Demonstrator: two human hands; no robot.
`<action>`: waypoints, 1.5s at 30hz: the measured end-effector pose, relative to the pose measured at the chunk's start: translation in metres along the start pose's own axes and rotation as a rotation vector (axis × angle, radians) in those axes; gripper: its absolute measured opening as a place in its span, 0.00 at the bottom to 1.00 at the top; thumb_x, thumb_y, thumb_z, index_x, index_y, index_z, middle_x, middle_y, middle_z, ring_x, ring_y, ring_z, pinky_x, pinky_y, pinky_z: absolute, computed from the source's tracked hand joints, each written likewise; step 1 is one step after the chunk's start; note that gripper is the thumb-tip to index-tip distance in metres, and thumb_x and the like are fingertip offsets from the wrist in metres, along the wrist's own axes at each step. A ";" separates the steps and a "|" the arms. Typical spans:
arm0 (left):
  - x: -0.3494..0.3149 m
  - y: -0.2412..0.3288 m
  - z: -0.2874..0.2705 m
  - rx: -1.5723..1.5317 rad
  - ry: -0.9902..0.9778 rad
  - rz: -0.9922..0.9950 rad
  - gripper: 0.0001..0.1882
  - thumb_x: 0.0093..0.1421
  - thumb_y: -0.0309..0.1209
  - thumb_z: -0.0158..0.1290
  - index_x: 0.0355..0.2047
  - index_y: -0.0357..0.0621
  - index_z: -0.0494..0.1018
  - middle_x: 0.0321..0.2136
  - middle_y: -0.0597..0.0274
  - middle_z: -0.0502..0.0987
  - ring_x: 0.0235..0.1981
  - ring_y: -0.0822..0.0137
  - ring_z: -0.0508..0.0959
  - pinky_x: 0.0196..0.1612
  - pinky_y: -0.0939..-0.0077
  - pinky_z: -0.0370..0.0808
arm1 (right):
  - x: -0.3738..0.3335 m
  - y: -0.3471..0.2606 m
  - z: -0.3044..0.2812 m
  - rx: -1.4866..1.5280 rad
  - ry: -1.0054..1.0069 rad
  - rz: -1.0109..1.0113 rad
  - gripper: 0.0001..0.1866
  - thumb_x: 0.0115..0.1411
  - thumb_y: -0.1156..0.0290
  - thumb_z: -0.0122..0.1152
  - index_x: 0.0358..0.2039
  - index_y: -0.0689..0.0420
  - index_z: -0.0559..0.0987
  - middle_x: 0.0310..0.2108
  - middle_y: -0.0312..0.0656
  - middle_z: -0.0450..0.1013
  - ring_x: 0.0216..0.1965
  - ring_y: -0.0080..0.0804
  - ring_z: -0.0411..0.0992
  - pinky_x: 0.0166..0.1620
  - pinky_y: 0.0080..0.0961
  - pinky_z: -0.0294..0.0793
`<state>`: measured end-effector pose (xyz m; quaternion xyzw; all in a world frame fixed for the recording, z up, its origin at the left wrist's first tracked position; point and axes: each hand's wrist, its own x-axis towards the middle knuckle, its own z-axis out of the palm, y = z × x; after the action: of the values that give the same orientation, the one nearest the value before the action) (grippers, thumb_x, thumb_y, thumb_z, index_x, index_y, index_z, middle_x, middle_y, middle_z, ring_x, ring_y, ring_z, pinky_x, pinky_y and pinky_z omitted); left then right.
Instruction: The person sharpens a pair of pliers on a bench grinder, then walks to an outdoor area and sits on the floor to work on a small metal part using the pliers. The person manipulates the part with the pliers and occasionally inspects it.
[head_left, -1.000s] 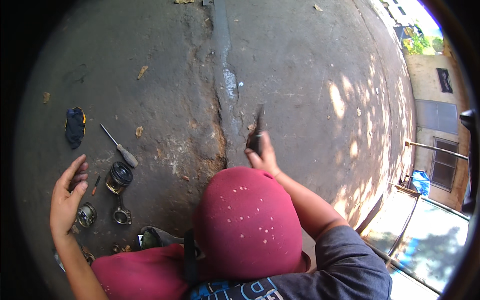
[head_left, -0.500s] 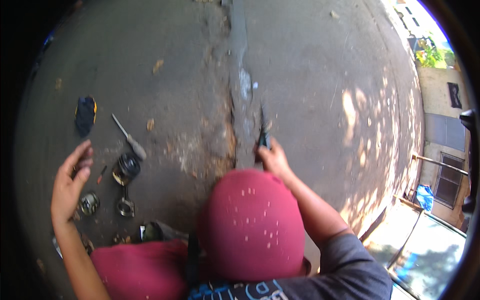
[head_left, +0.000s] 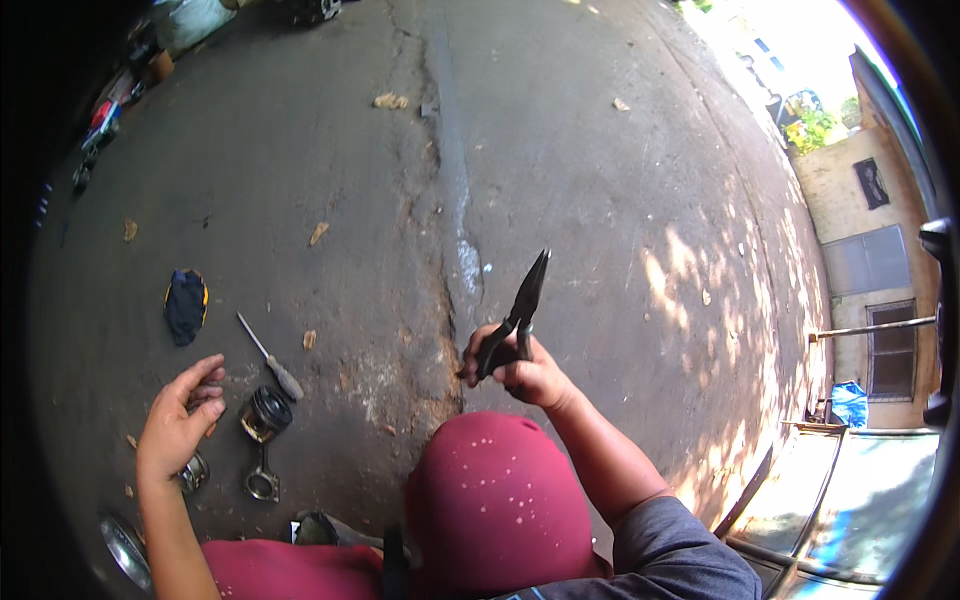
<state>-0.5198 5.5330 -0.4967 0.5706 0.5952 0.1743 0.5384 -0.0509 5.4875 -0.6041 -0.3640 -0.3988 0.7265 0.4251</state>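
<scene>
In my right hand (head_left: 530, 375) is a pair of dark needle-nose pliers (head_left: 527, 295), its pointed jaws together and aimed up and away from me. My fingers wrap around its handles beyond my raised knee. Over the ground at the left hovers my left hand (head_left: 183, 415), thumb and fingers apart and nothing held. Just right of it lies an engine piston (head_left: 266, 412) with its connecting rod (head_left: 262, 484) toward me. A round metal part (head_left: 195, 472) is partly hidden by my left wrist. Beyond the piston rests a screwdriver (head_left: 268, 355) with a grey handle.
A dark glove-like cloth with yellow edging (head_left: 187, 306) lies past my left hand. At the lower left sits a shiny metal bowl (head_left: 125, 552). A cracked seam (head_left: 440, 230) runs along the ground. A glass-topped frame (head_left: 870, 490) stands at the right.
My right hand has lifted the pliers from near the ground and drawn them left, closer to me. The view has tilted up; my left hand stays by the piston.
</scene>
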 end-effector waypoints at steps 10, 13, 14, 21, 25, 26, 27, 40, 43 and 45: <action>0.002 0.006 0.005 0.077 -0.010 0.050 0.31 0.54 0.23 0.58 0.61 0.39 0.69 0.50 0.51 0.78 0.47 0.65 0.78 0.54 0.68 0.74 | 0.008 -0.051 0.052 0.072 -0.329 -0.050 0.24 0.42 0.62 0.66 0.38 0.64 0.76 0.31 0.42 0.74 0.37 0.33 0.73 0.49 0.32 0.71; 0.001 0.007 0.006 0.084 -0.016 0.053 0.31 0.54 0.24 0.58 0.61 0.39 0.69 0.50 0.51 0.78 0.47 0.65 0.77 0.54 0.69 0.74 | 0.007 -0.051 0.054 0.158 -0.354 -0.054 0.25 0.45 0.63 0.68 0.41 0.64 0.76 0.33 0.44 0.74 0.38 0.36 0.75 0.52 0.39 0.72; 0.001 0.007 0.006 0.084 -0.015 0.052 0.31 0.54 0.24 0.58 0.61 0.39 0.69 0.50 0.51 0.78 0.47 0.65 0.77 0.54 0.69 0.74 | 0.007 -0.051 0.054 0.164 -0.353 -0.055 0.25 0.45 0.62 0.68 0.42 0.63 0.76 0.34 0.44 0.74 0.37 0.37 0.74 0.52 0.39 0.72; 0.004 0.009 0.010 0.078 -0.026 0.063 0.31 0.54 0.23 0.59 0.61 0.40 0.69 0.50 0.52 0.78 0.48 0.65 0.77 0.54 0.69 0.74 | 0.003 -0.050 0.055 0.296 -0.182 0.016 0.33 0.46 0.53 0.65 0.47 0.62 0.71 0.35 0.45 0.71 0.36 0.38 0.73 0.47 0.39 0.73; 0.007 0.019 0.019 0.016 -0.005 0.083 0.27 0.56 0.22 0.58 0.58 0.37 0.72 0.48 0.54 0.79 0.46 0.66 0.78 0.53 0.69 0.75 | 0.003 -0.046 0.053 0.244 -0.154 -0.019 0.29 0.48 0.56 0.58 0.47 0.61 0.69 0.36 0.42 0.68 0.36 0.32 0.69 0.43 0.31 0.70; 0.010 0.025 0.025 -0.046 0.008 0.112 0.24 0.57 0.22 0.57 0.56 0.36 0.73 0.47 0.54 0.79 0.45 0.66 0.79 0.53 0.69 0.75 | 0.004 -0.045 0.052 0.163 -0.135 -0.061 0.28 0.49 0.56 0.58 0.47 0.61 0.69 0.35 0.42 0.68 0.36 0.31 0.69 0.43 0.31 0.70; 0.013 0.033 0.031 -0.073 0.041 0.066 0.22 0.58 0.22 0.57 0.54 0.36 0.74 0.46 0.55 0.79 0.45 0.67 0.79 0.52 0.70 0.76 | 0.006 -0.044 0.052 0.088 -0.121 -0.095 0.27 0.50 0.57 0.58 0.46 0.61 0.69 0.35 0.41 0.68 0.36 0.31 0.68 0.43 0.31 0.70; 0.042 0.155 0.164 -0.435 0.137 0.858 0.15 0.56 0.22 0.64 0.46 0.40 0.80 0.38 0.58 0.80 0.39 0.70 0.80 0.43 0.77 0.77 | 0.013 -0.055 0.073 -0.875 0.055 -0.355 0.34 0.53 0.61 0.63 0.57 0.66 0.64 0.42 0.56 0.70 0.44 0.53 0.72 0.48 0.40 0.72; 0.036 0.156 0.173 -0.464 0.174 0.864 0.15 0.56 0.19 0.63 0.45 0.39 0.80 0.37 0.58 0.81 0.39 0.70 0.80 0.43 0.77 0.77 | 0.009 -0.059 0.075 -0.912 0.122 -0.383 0.34 0.52 0.63 0.65 0.56 0.66 0.65 0.42 0.57 0.69 0.44 0.54 0.72 0.48 0.41 0.72; 0.034 0.155 0.178 -0.459 0.203 0.863 0.15 0.56 0.19 0.63 0.45 0.38 0.79 0.37 0.58 0.81 0.39 0.70 0.80 0.43 0.77 0.78 | 0.009 -0.062 0.076 -0.923 0.152 -0.404 0.33 0.51 0.64 0.65 0.55 0.66 0.66 0.42 0.57 0.69 0.43 0.54 0.72 0.47 0.41 0.72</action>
<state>-0.2865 5.5348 -0.4481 0.6121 0.3003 0.5622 0.4681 -0.1004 5.4949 -0.5190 -0.4814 -0.7086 0.3493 0.3796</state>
